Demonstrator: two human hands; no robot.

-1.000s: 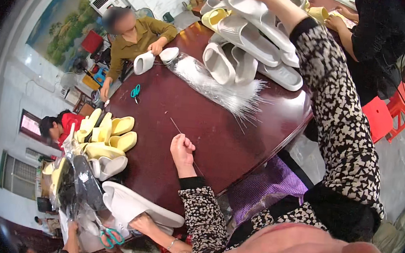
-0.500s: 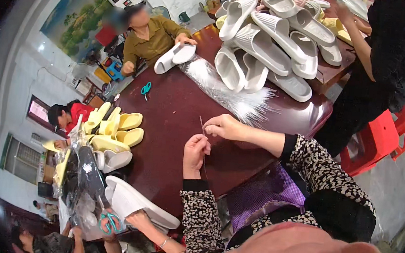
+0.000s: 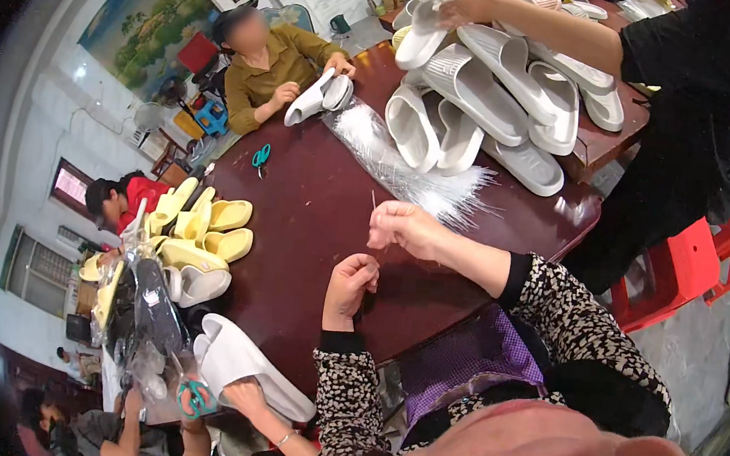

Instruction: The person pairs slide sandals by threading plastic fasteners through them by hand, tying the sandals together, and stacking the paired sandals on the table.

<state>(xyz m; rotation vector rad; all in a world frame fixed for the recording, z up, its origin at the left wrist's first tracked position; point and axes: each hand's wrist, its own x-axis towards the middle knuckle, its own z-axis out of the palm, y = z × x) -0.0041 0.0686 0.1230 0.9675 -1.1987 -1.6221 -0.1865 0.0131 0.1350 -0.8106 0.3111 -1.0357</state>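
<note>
A thin needle-like pin (image 3: 374, 201) sticks up from the right hand (image 3: 402, 227), whose grip is pinched shut on it above the dark red bench (image 3: 313, 223). Just below that grip, the left hand (image 3: 351, 281) rests curled on the bench; whether it holds anything I cannot tell. Beyond the grip lie clear plastic strands (image 3: 406, 166) and piled white slippers (image 3: 483, 99).
</note>
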